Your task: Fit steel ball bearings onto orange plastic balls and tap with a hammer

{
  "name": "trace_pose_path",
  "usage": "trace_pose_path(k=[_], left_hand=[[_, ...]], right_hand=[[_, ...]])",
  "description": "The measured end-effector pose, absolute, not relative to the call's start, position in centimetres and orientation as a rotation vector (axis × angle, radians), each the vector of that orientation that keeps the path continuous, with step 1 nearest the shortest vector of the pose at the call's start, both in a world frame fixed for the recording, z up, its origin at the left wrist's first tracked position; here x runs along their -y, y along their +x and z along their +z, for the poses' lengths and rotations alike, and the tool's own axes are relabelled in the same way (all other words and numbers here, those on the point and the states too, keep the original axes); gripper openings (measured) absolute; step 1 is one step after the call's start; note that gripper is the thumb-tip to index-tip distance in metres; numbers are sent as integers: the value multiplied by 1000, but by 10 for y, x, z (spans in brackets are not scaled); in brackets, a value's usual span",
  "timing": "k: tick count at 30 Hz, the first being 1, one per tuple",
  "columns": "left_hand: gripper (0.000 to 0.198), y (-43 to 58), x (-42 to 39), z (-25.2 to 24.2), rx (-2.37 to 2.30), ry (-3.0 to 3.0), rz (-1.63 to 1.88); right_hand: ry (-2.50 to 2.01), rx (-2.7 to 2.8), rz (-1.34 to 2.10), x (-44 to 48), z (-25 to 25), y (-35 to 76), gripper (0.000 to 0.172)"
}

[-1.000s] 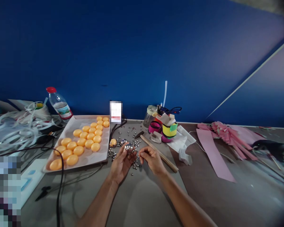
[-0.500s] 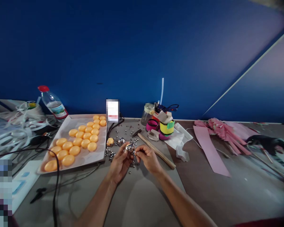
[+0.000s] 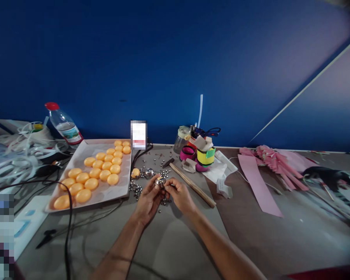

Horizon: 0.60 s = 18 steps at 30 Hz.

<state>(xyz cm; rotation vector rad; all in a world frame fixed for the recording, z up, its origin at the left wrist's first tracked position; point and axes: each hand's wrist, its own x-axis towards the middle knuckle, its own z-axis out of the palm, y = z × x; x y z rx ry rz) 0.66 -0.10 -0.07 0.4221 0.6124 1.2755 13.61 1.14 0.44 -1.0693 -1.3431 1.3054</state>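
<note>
My left hand (image 3: 147,198) is closed around a small ball (image 3: 160,182) studded with shiny silver beads, a bit of orange showing at its top. At the ball's right side, my right hand (image 3: 179,194) has thumb and forefinger pinched together; whatever is between them is too small to make out. Loose silver beads (image 3: 136,189) lie scattered beside and beyond my hands. Just past my left hand rest a silver-covered ball (image 3: 149,173) and a partly covered orange ball (image 3: 135,173).
A white tray (image 3: 125,188) on the left holds several plain orange balls (image 3: 105,175). A hammer (image 3: 192,182) lies right of my hands. Behind it stand a glass jar (image 3: 182,142) and tape rolls (image 3: 205,156). A bottle (image 3: 65,126), black cable (image 3: 68,233) and pink strips (image 3: 261,186) lie farther out.
My right hand's fingertips have shifted slightly left, closer against the studded ball. My left hand still holds the ball in nearly the same place. The view has moved a little.
</note>
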Motion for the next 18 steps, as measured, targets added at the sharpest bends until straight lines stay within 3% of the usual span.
trace_pose_path(k=[18], left_hand=[[40, 15, 1, -8, -668, 523, 1326]], right_hand=[[-1173, 1255, 1370, -9, 14, 135, 9]])
